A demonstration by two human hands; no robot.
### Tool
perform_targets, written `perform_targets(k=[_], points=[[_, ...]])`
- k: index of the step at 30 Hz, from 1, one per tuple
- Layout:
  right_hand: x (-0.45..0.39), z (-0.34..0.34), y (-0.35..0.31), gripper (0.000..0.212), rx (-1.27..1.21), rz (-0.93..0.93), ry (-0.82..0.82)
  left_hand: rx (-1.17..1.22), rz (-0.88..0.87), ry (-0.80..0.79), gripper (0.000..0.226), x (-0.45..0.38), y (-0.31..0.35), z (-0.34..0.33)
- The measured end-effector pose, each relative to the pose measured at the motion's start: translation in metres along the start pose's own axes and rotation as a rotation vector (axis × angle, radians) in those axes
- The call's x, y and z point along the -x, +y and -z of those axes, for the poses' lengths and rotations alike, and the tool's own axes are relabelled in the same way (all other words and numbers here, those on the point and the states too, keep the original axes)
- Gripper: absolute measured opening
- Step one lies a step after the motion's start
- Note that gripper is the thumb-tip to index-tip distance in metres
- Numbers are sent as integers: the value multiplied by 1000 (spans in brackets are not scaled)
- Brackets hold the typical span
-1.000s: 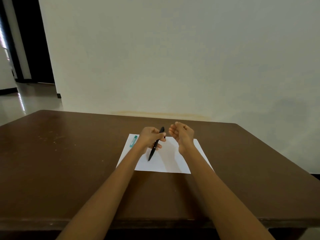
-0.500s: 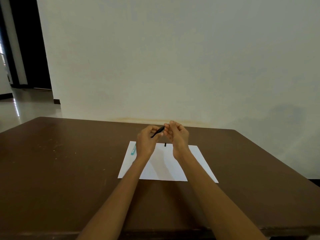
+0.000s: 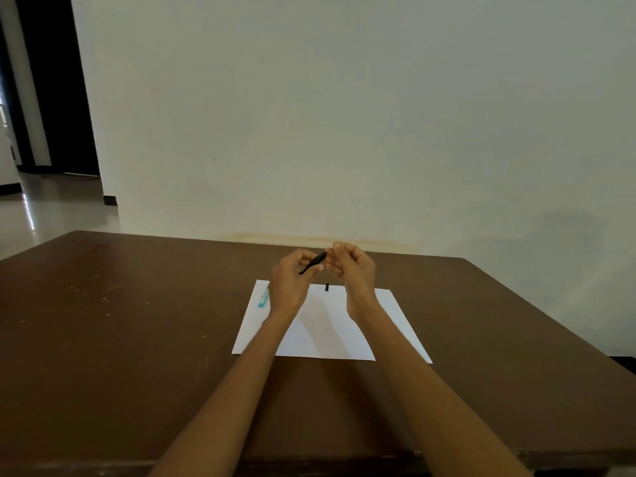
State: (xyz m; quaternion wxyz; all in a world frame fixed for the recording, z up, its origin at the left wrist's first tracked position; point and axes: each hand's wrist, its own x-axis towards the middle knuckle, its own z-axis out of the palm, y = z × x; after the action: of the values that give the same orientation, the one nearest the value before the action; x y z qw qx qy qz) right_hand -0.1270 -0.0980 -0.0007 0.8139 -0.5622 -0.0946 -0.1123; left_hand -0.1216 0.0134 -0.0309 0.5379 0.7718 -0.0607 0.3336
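Observation:
My left hand point(image 3: 289, 284) holds a black pen point(image 3: 314, 262) above the far edge of a white sheet of paper point(image 3: 327, 328), the pen slanting up to the right. My right hand point(image 3: 354, 270) meets the pen's upper end with its fingertips pinched there on something thin; what it pinches is too small to tell. A small black pen part point(image 3: 327, 287) lies on the sheet below the hands. A teal tube-like item point(image 3: 263, 299) lies at the sheet's left edge, partly hidden by my left hand.
The sheet lies on a brown wooden table point(image 3: 120, 339) that stands against a pale wall point(image 3: 344, 115). A dark doorway point(image 3: 51, 98) opens at the far left beyond the table's left corner.
The pen went from hanging tip-down in my left hand to slanting upward. My right hand closed in on its upper end. A small black part now lies on the paper.

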Motion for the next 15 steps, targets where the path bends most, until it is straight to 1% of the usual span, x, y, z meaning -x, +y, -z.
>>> perform_targets(k=[6,9,12,15], points=[[-2,2,3,7,25,3,-27,-19,7,2,6,0,0,0],[-1,4,6,12,89,5,-74,-21,2,13,4,1,1,0],[-1,5,7,18,110,-3,-83,-33,-1,12,3,1,1,0],[-2,8,6,20,131,7,-107,-28,2,13,4,1,1,0]])
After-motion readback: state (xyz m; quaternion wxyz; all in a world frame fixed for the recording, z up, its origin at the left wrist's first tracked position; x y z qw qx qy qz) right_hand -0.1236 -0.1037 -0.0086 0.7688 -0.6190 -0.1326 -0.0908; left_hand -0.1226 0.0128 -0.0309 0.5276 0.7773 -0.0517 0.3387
